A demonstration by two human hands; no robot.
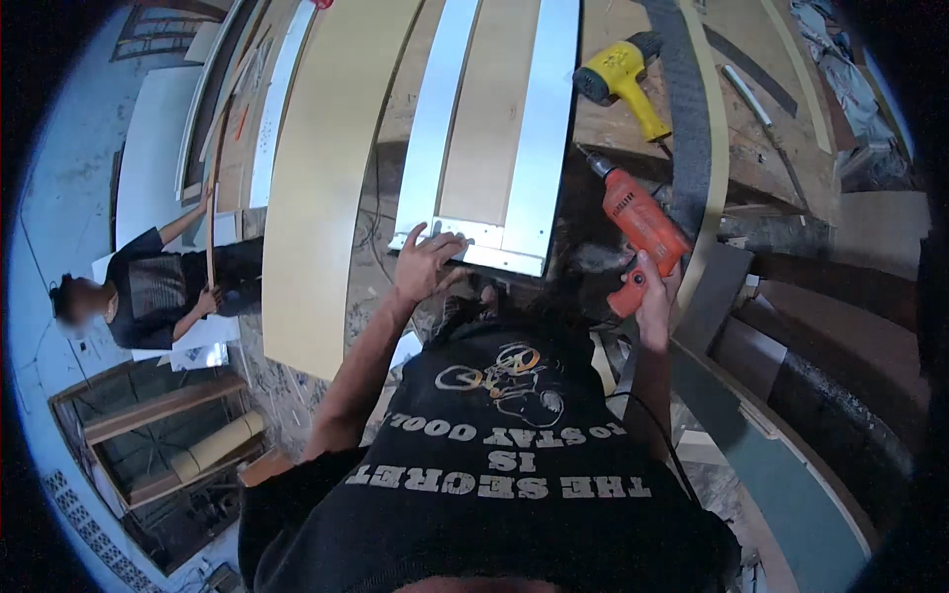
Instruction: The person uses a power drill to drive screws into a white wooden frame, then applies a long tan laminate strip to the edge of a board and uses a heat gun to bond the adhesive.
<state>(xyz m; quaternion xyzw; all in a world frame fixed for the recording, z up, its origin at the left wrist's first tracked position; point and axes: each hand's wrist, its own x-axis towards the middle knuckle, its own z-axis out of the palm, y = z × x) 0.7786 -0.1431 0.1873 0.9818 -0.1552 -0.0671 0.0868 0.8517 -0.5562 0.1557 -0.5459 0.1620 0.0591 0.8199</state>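
Fingers of my left hand (425, 269), half open with no evident grip, rest on the near end of a long rectangular panel of tan board (482, 138), lying lengthwise before me. Right of the panel, my right hand (655, 289) wraps round the handle (625, 298) of an orange-red power drill (641, 210), its bit clear of the panel. White strips (541, 128) already line the panel's sides and near end; whether drilling remains, I cannot tell.

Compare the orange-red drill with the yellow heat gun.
The drill is orange-red; the heat gun is yellow with dark ends. The right hand holds the drill, while the heat gun lies on the wooden surface. Both have pistol-style handles.
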